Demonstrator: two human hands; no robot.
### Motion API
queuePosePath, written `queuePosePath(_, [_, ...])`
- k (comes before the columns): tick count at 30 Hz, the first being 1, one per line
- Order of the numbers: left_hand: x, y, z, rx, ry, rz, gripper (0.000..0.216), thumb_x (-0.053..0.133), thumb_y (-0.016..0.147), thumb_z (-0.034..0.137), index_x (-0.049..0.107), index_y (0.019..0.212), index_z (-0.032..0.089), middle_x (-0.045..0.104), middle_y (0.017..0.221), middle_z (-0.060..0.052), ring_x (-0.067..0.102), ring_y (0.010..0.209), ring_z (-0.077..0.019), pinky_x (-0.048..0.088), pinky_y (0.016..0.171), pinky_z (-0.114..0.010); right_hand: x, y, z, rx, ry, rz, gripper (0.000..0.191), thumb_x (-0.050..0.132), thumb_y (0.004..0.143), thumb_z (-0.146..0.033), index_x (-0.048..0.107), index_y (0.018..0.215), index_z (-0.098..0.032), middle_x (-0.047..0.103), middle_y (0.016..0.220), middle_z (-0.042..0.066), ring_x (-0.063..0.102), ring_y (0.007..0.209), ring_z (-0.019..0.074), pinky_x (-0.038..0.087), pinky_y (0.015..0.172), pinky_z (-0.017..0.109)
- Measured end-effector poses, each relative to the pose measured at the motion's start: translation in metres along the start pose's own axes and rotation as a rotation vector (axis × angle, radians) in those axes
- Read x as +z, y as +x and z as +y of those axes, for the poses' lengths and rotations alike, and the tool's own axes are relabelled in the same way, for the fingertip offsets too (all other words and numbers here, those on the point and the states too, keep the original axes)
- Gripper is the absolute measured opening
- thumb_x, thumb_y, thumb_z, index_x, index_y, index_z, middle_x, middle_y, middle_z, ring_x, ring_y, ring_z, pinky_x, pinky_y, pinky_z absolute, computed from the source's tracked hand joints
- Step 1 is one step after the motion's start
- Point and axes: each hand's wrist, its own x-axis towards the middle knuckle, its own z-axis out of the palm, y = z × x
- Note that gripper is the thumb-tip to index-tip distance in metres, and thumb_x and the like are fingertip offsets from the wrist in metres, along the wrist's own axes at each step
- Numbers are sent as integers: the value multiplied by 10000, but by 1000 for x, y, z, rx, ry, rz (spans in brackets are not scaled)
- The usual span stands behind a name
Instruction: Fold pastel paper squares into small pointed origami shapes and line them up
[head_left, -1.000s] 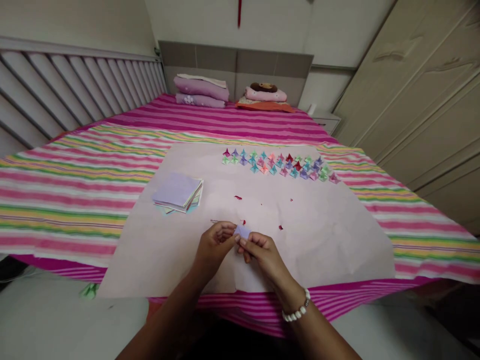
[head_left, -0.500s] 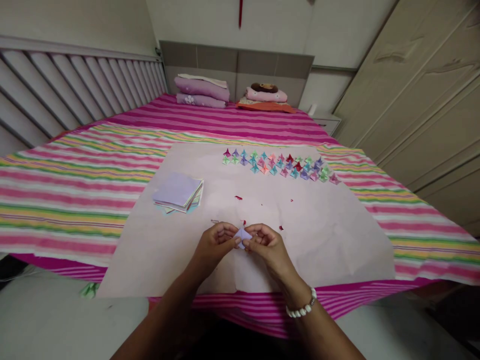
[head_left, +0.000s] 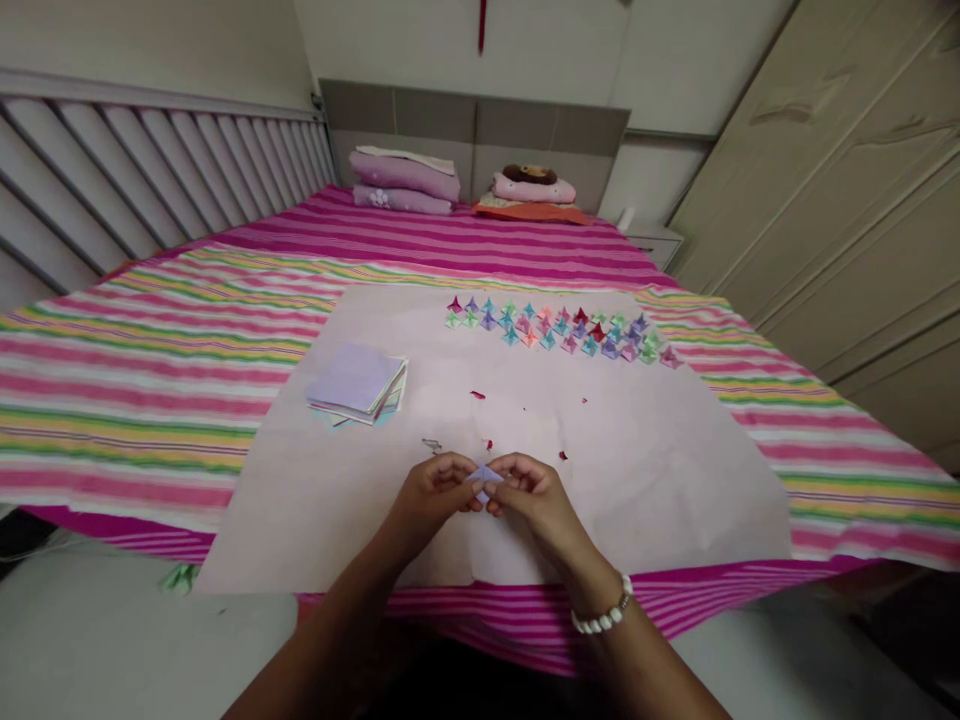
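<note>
A small folded piece of lavender origami paper (head_left: 486, 474) is pinched between my two hands, low over the big pale sheet (head_left: 330, 520). My left hand (head_left: 439, 492) grips its left side with thumb and fingers. On the right side my right hand (head_left: 529, 486) holds it the same way, thumbs close together in front. Part of the paper is hidden behind the thumbs. Just beyond my left hand lies a small thin metallic-looking item (head_left: 431, 444), too small to name. A red scrap (head_left: 489, 444) rests beyond the fingertips.
Left of my hands sits a stack of square coloured paper (head_left: 352, 380), lavender on top. Rows of small folded paper pieces (head_left: 569, 343) in many colours stand at the back right of the sheet. Several dark red scraps (head_left: 478, 395) are scattered between. Folded bedding (head_left: 405, 180) lies by the headboard.
Both hands have come slightly down toward me with the lavender paper, uncovering more of the thin metallic item. The thumbs now cover more of the paper.
</note>
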Motion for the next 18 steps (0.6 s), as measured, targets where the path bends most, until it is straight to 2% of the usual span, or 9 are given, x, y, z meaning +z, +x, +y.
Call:
queuePosePath(8, [6, -3, -5, 57, -80, 83, 172, 733, 659, 264, 636, 747, 153, 626, 574, 27, 573, 541, -93, 427, 557, -216, 7, -1, -2, 6, 71, 76, 94, 759, 642, -206, 703, 713, -179, 652, 502, -17, 562, 449, 103, 439, 488, 222])
queuePosePath(14, [4, -1, -10, 52, -156, 50, 92, 691, 681, 221, 671, 742, 156, 656, 601, 7, 579, 593, -101, 431, 610, -229, 8, -1, -5, 19, 148, 77, 53, 708, 617, -149, 687, 656, -179, 658, 522, -11, 583, 482, 115, 445, 503, 229])
queuePosePath(18, [4, -1, -9, 28, -154, 48, 155, 668, 722, 290, 678, 777, 145, 664, 624, -13, 586, 612, -115, 440, 629, -249, 8, -1, -3, -5, 128, 80, 58, 676, 628, -137, 683, 665, -182, 663, 519, -10, 581, 483, 115, 443, 514, 232])
